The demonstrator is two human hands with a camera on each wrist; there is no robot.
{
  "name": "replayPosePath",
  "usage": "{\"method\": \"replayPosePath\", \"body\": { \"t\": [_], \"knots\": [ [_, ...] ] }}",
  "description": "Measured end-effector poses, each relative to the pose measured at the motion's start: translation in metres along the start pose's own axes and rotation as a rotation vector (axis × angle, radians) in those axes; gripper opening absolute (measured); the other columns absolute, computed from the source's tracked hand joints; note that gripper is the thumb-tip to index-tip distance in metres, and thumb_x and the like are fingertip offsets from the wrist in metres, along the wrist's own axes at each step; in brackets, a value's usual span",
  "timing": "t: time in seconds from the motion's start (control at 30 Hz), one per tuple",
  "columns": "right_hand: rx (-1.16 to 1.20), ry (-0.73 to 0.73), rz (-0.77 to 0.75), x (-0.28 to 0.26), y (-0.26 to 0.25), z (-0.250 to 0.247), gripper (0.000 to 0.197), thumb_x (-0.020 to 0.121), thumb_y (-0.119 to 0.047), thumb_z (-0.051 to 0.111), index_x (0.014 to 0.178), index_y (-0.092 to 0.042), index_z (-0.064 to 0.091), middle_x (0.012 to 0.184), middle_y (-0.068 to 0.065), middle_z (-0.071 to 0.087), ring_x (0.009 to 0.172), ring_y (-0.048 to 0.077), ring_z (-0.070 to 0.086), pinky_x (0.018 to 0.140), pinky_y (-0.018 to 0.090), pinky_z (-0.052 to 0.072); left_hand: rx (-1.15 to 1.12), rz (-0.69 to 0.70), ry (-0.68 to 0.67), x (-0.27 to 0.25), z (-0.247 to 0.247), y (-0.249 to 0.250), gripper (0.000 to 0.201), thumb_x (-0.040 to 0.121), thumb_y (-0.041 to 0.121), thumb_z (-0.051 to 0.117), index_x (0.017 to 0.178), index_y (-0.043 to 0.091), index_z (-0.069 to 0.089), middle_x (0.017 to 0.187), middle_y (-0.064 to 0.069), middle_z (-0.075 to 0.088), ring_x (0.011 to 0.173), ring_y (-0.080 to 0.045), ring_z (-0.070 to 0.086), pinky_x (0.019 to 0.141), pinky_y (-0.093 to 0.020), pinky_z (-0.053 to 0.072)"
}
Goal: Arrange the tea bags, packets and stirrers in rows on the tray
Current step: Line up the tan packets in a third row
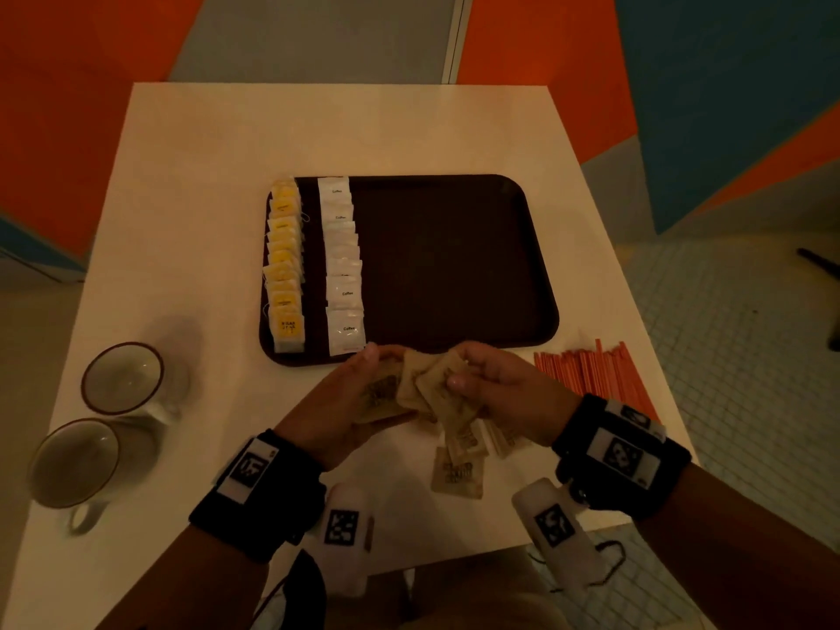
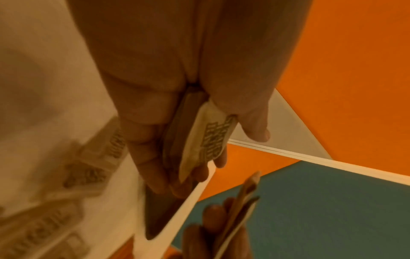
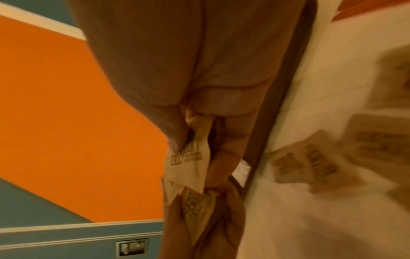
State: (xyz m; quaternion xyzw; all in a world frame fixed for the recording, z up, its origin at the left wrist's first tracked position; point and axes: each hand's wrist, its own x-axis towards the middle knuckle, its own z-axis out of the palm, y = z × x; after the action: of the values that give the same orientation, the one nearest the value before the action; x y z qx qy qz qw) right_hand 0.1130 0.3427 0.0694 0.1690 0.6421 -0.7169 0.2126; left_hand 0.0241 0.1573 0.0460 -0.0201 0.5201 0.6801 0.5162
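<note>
On tray (image 1: 454,266), white packets (image 1: 343,266) read "Coffee".

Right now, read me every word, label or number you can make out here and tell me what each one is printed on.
"Coffee": on the white packets in the tray's second row.
"SUGAR": seemingly, on the nearest yellow packet; small line beneath unreadable.
Brown packets in the left hand and right hand: dark block print, too blurred to read.
Brown packet on the table: print unreadable.
Wrist bands: square code markers, no words.
</note>
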Motion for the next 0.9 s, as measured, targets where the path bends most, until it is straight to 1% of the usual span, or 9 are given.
{"method": "replayPosePath", "body": {
  "t": [0.13, 0.23, 0.3, 0.37, 0.47, 0.57, 0.67, 0.77, 0.9],
  "knots": [
    [0.003, 0.108, -0.125, 0.009, -0.023, 0.007, 0.017, 0.09, -0.008, 0.051, 0.103, -0.012, 0.06, 0.095, 0.005, 0.068, 0.085, 0.013, 0.067, 0.076, 0.027, 0.057, -0.051, 0.038, -0.01, 0.003, 0.011, 0.012, 0.062, 0.077, 0.059, 0.031, 0.115, 0.018, 0.059, 0.107, -0.011, 0.07, 0.099, -0.023, 0.067, 0.077, -0.032, 0.058],
    [-0.023, 0.185, -0.21, 0.014, -0.031, 0.008, 0.019, 0.085, -0.004, 0.058, 0.099, -0.016, 0.062, 0.093, 0.003, 0.068, 0.084, 0.015, 0.067, 0.075, 0.03, 0.057, -0.021, 0.068, -0.037, 0.003, 0.016, 0.021, 0.063, 0.076, 0.061, 0.032, 0.114, 0.02, 0.06, 0.11, -0.01, 0.069, 0.104, -0.024, 0.065, 0.088, -0.035, 0.054],
    [-0.136, 0.214, -0.262, 0.016, -0.034, 0.008, 0.025, 0.08, -0.004, 0.065, 0.097, -0.022, 0.064, 0.095, 0.002, 0.067, 0.09, 0.018, 0.065, 0.08, 0.034, 0.056, 0.012, 0.097, -0.067, 0.005, 0.017, 0.024, 0.049, 0.08, 0.051, 0.049, 0.116, 0.018, 0.059, 0.114, -0.01, 0.066, 0.106, -0.024, 0.062, 0.092, -0.039, 0.05],
    [-0.263, 0.252, -0.292, 0.019, -0.036, 0.008, 0.032, 0.074, -0.006, 0.072, 0.097, -0.028, 0.066, 0.101, 0.005, 0.062, 0.093, 0.021, 0.064, 0.083, 0.034, 0.056, -0.022, 0.138, -0.072, 0.007, 0.015, 0.025, 0.045, 0.078, 0.036, 0.062, 0.12, 0.021, 0.056, 0.114, -0.008, 0.065, 0.103, -0.024, 0.064, 0.087, -0.038, 0.052],
    [-0.342, 0.354, -0.313, 0.021, -0.04, 0.005, 0.036, 0.066, -0.01, 0.079, 0.089, -0.034, 0.064, 0.104, 0.002, 0.056, 0.092, 0.018, 0.062, 0.083, 0.031, 0.055, -0.117, 0.175, -0.093, 0.008, 0.013, 0.027, 0.036, 0.08, 0.025, 0.051, 0.115, 0.029, 0.058, 0.103, -0.003, 0.069, 0.092, -0.019, 0.066, 0.077, -0.032, 0.055],
    [-0.404, 0.399, -0.368, 0.02, -0.044, 0.003, 0.031, 0.067, -0.011, 0.079, 0.083, -0.032, 0.064, 0.103, -0.008, 0.051, 0.094, 0.014, 0.06, 0.08, 0.024, 0.055, -0.144, 0.183, -0.094, 0.008, 0.016, 0.028, 0.033, 0.084, 0.036, 0.052, 0.116, 0.03, 0.057, 0.106, -0.005, 0.067, 0.092, -0.019, 0.066, 0.075, -0.031, 0.057],
    [-0.577, 0.357, -0.435, 0.02, -0.045, 0.017, 0.025, 0.073, -0.015, 0.075, 0.096, -0.023, 0.067, 0.1, -0.015, 0.048, 0.094, 0.006, 0.054, 0.076, 0.013, 0.05, -0.131, 0.177, -0.1, 0.01, 0.019, 0.026, 0.055, 0.078, 0.052, 0.055, 0.128, 0.03, 0.048, 0.12, -0.006, 0.063, 0.104, -0.022, 0.064, 0.08, -0.033, 0.056],
    [-0.779, 0.364, -0.517, 0.024, -0.04, 0.023, 0.03, 0.076, -0.024, 0.071, 0.105, -0.026, 0.065, 0.109, -0.014, 0.05, 0.107, 0.011, 0.045, 0.089, 0.031, 0.045, -0.129, 0.171, -0.143, 0.013, 0.02, 0.028, 0.089, 0.057, 0.057, 0.074, 0.134, 0.029, 0.04, 0.125, -0.007, 0.06, 0.112, -0.027, 0.06, 0.083, -0.038, 0.055],
    [-1.03, 0.227, -0.543, 0.028, -0.032, 0.024, 0.048, 0.085, -0.032, 0.058, 0.131, -0.028, 0.045, 0.137, -0.009, 0.045, 0.131, 0.013, 0.035, 0.108, 0.047, 0.03, -0.13, 0.143, -0.158, 0.016, 0.016, 0.026, 0.089, 0.05, 0.054, 0.079, 0.128, 0.027, 0.047, 0.117, -0.008, 0.065, 0.103, -0.023, 0.065, 0.077, -0.038, 0.057]
  ]
}}
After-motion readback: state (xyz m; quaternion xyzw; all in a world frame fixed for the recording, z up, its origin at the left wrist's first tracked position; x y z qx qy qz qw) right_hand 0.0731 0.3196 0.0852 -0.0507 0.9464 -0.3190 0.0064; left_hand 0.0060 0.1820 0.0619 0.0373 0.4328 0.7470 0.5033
